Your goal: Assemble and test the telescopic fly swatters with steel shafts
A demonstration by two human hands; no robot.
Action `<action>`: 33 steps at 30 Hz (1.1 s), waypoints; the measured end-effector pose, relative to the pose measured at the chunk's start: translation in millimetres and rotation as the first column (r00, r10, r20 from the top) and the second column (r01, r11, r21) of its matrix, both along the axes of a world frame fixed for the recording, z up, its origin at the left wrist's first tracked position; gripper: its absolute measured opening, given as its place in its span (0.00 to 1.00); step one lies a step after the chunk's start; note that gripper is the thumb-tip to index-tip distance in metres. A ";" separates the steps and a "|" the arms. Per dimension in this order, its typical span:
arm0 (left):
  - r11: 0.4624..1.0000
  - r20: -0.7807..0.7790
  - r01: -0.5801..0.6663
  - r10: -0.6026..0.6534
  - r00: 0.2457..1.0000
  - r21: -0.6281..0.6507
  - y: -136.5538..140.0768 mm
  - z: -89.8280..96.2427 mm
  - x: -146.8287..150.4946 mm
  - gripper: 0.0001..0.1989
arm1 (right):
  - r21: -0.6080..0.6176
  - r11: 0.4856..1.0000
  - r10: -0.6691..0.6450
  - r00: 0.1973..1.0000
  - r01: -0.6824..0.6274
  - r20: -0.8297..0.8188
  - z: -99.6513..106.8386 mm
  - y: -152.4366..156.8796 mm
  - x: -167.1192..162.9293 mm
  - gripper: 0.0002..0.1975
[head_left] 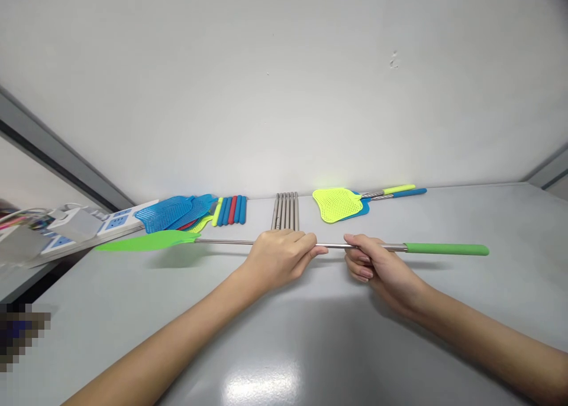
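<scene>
Bare forearms point(186, 338), slim metal rod point(333, 245), rounded handle point(447, 250)

There are six loose handles point(233, 210), six rods point(287, 212) and three complete swatters point(153, 240).

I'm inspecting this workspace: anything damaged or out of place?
A small mark on the wall, above the assembled yellow swatter, looks like chipped paint on a mostly plain surface. The green swatter shows no obvious damage.
</scene>
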State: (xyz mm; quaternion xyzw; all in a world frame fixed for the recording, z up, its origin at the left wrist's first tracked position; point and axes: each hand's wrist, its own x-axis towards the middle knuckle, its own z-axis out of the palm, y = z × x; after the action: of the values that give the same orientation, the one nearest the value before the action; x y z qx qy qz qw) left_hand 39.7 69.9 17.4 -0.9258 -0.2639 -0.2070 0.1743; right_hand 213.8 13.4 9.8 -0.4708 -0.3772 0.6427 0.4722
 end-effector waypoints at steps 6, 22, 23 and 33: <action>0.999 -0.022 0.046 -0.046 0.999 0.028 4.1 -0.2 -4.0 0.15 | -0.037 0.999 -0.035 0.998 0.033 -0.050 1.7 -2.4 -2.2 0.19; 0.995 -0.034 0.079 -0.076 0.996 0.068 11.0 1.3 -11.9 0.14 | -0.047 0.998 -0.033 0.999 0.032 -0.025 2.3 -2.2 0.8 0.19; 0.994 -0.032 0.079 -0.077 0.997 0.070 11.5 1.3 -12.2 0.14 | -0.045 0.999 -0.031 0.999 0.030 -0.024 1.9 -1.7 0.8 0.18; 0.990 -0.035 0.079 -0.075 0.997 0.115 14.1 2.7 -16.1 0.15 | -0.068 0.997 -0.031 0.999 0.028 -0.044 3.7 -0.9 1.7 0.18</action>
State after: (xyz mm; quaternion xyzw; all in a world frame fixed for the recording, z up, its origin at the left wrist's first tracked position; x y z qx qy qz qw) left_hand 23.6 84.0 20.1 -0.9266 -0.2129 -0.2144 0.2239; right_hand 215.5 12.5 13.5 -0.4774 -0.3377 0.6583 0.4740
